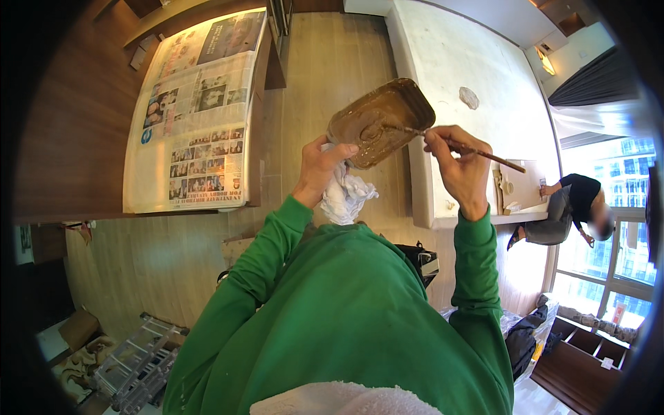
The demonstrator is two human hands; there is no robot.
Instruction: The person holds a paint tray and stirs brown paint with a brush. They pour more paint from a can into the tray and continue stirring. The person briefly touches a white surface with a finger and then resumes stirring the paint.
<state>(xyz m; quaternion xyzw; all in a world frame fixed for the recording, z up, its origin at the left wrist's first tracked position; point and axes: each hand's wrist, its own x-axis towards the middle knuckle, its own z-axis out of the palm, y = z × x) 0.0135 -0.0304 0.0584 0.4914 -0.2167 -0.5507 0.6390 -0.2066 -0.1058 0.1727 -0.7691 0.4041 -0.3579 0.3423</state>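
Observation:
My left hand (319, 168) grips the near left rim of a rectangular brown tub (418, 104), its thumb over the edge. Brown liquid with pale swirls and smears lies inside, and the tub is tilted. Below that hand hangs a crumpled white cloth or paper (349, 196); whether the fingers pinch it is hidden. My right hand (462, 166) is closed around a thin brown stick (508, 163), like a brush handle. The stick's far end reaches into the tub's liquid, where its tip is hard to make out.
Newspaper sheets (207, 117) cover a surface on the left. To the right stands a long pale-topped platform (443, 41) with a whitish patch (469, 97) on it. Another person (579, 207) is beyond its near right end, by cardboard (522, 183). A folded metal ladder (135, 366) lies lower left.

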